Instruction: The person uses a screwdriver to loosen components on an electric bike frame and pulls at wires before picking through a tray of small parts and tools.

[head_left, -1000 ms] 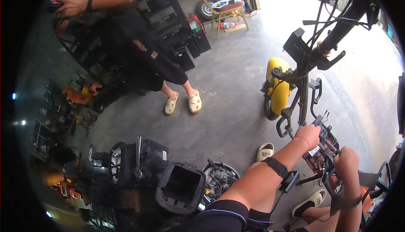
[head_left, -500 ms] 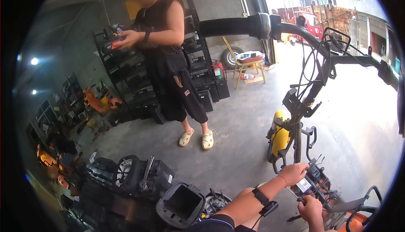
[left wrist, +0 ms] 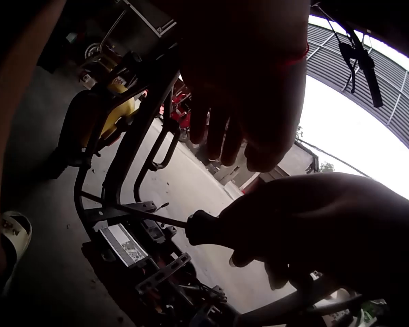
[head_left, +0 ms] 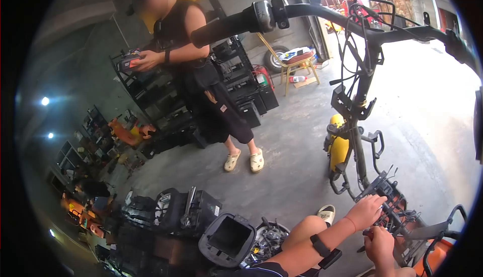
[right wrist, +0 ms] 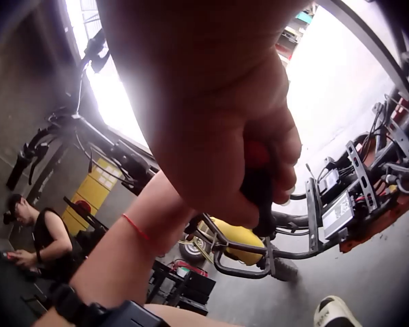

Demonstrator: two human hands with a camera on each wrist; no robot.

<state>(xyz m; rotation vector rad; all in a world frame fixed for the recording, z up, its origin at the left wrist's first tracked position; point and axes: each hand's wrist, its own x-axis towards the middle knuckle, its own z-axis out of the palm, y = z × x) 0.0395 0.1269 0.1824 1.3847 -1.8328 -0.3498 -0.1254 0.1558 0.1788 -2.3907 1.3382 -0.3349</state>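
Observation:
My right hand grips a screwdriver; in the left wrist view its dark handle shows, the thin shaft pointing at the bike frame's bracket. The right wrist view has the fist curled round a black and red handle. Just beyond it, my left hand is over the frame parts, fingers loosely extended. In the left wrist view the left hand hangs above the right with nothing visible in its fingers. A silver labelled box sits among wires and brackets on the bike frame.
Handlebars rise above the frame, by a yellow front fender. A person stands at left holding a device. An open black bin, a basin of parts and batteries stand on the floor; a chair is behind.
The head view has tilted up, bringing the handlebars and the standing person into fuller view. My left hand's fingers have loosened from their curled pose at the frame; the right hand still grips its tool.

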